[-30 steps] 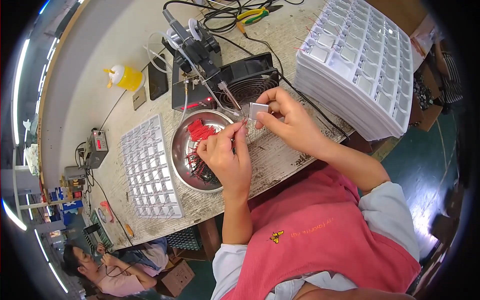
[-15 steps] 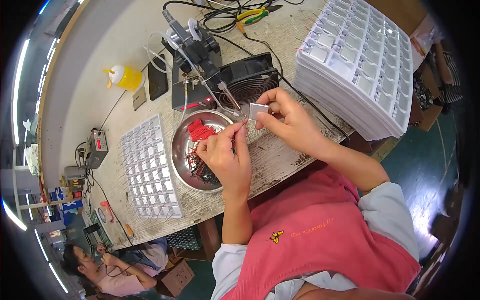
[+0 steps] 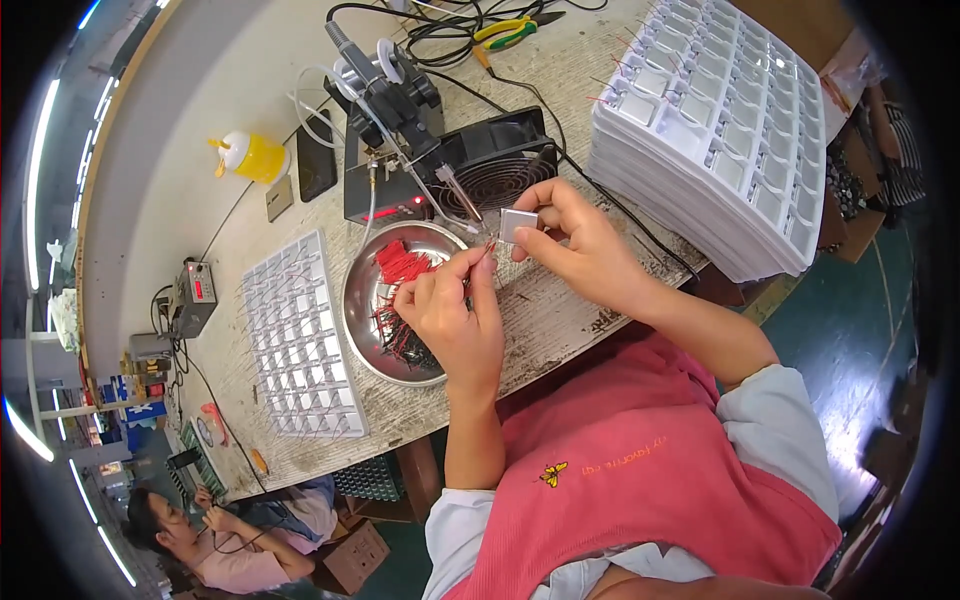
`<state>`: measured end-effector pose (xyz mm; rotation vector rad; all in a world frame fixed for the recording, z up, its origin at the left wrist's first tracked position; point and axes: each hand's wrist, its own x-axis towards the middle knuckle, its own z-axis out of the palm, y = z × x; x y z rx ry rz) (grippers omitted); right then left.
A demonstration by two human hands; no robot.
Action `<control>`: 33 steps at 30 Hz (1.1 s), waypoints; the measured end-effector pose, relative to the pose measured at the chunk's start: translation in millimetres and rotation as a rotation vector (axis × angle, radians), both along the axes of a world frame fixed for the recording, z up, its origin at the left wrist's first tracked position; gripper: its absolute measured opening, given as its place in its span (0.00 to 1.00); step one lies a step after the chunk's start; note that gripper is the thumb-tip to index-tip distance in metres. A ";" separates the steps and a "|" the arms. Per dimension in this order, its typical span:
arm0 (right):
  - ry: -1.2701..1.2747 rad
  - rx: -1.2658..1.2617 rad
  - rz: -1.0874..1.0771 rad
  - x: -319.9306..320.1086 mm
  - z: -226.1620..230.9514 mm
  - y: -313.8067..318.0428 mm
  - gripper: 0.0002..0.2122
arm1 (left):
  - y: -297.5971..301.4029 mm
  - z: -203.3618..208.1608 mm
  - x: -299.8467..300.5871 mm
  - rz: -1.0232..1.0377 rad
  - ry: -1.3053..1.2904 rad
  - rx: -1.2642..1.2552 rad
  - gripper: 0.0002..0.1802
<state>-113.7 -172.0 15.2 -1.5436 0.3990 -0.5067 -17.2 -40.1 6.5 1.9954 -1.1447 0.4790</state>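
Fingers of the left hand (image 3: 450,310) are pinching a thin red wire (image 3: 478,262) over the metal bowl (image 3: 372,330), while the right hand (image 3: 575,240) is gripping a small grey square part (image 3: 519,225).

The round bowl (image 3: 372,330) is polished, glossy metal. The small square plate (image 3: 518,225) looks like matt grey metal. Both white trays (image 3: 300,340) are thin, smooth plastic. The desk (image 3: 545,320) is rough, scuffed and worn.
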 end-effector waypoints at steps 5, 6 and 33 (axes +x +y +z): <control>-0.029 0.007 -0.022 0.0 -0.6 0.5 0.11 | 1.2 -1.0 0.2 0.001 0.001 -0.002 0.05; -0.015 0.032 -0.012 -0.3 -2.0 -0.4 0.11 | 1.8 -1.0 0.2 0.003 0.008 0.007 0.05; 0.106 -0.062 0.104 -2.4 5.3 -5.9 0.11 | 2.3 1.9 2.5 0.003 0.060 -0.032 0.05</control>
